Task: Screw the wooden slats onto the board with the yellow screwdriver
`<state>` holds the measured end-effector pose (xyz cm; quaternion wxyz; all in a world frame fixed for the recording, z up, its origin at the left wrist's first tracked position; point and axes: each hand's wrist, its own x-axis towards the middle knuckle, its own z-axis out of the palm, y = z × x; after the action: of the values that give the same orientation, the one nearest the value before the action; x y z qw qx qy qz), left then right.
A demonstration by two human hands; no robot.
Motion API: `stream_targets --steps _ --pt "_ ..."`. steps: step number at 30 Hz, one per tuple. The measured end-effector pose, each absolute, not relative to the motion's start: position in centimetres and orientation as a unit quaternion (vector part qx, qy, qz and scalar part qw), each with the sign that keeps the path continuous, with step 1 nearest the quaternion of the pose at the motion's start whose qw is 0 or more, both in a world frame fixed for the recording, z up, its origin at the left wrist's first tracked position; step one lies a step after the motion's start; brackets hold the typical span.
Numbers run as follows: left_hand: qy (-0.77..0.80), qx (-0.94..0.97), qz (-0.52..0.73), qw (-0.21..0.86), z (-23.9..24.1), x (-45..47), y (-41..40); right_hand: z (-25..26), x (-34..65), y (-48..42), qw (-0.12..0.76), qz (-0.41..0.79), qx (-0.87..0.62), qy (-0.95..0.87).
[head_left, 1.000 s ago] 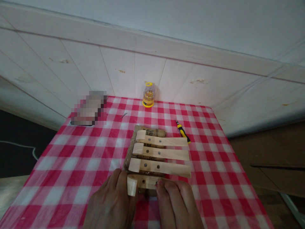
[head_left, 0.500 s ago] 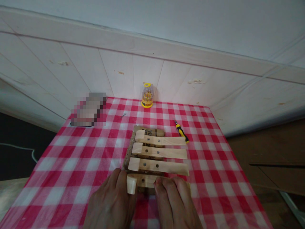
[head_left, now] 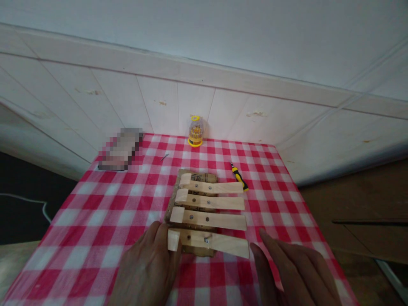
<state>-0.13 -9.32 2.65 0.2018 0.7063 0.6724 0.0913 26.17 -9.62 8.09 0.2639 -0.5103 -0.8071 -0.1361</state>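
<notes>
A brown board (head_left: 192,253) lies on the red-and-white checked tablecloth (head_left: 95,221) with several pale wooden slats screwed across it. The nearest slat (head_left: 210,242) juts out to the right. My left hand (head_left: 149,267) rests on the cloth with its fingertips against the left end of that nearest slat, fingers close together and gripping nothing. My right hand (head_left: 296,272) lies to the right of the slat's free end, fingers stretched out flat and apart from the wood.
A small yellow-and-black screwdriver (head_left: 239,177) lies just right of the far slat. A clear bit holder with a yellow base (head_left: 195,131) stands at the table's far edge by the white panelled wall. A blurred object (head_left: 120,149) sits at the far left, a thin dark nail-like piece (head_left: 165,157) near it.
My right hand has come off the nearest slat and moved right, uncovering the slat's whole length. The left hand has stayed at the slat's left end.
</notes>
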Motion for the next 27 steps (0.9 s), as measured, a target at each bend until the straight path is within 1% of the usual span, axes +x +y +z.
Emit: stream_targets --steps 6,13,18,21,27 --pt "0.691 0.674 0.099 0.242 4.0 0.5 -8.7 5.8 28.0 -7.9 0.314 -0.092 -0.567 -0.756" --pt "0.71 0.618 0.12 0.314 5.0 0.8 -8.8 5.3 29.6 -8.3 0.311 -0.012 -0.585 -0.749" --pt "0.748 0.57 0.145 0.308 4.6 1.0 -10.0 4.2 30.6 -6.9 0.325 0.035 -0.584 -0.743" --pt "0.761 0.549 0.167 0.302 3.4 1.1 -10.4 3.9 30.8 -4.1 0.326 0.03 -0.576 -0.749" --pt "0.732 0.57 0.24 0.285 2.0 0.1 -8.7 4.7 29.4 1.8 0.211 0.094 -0.598 -0.767"
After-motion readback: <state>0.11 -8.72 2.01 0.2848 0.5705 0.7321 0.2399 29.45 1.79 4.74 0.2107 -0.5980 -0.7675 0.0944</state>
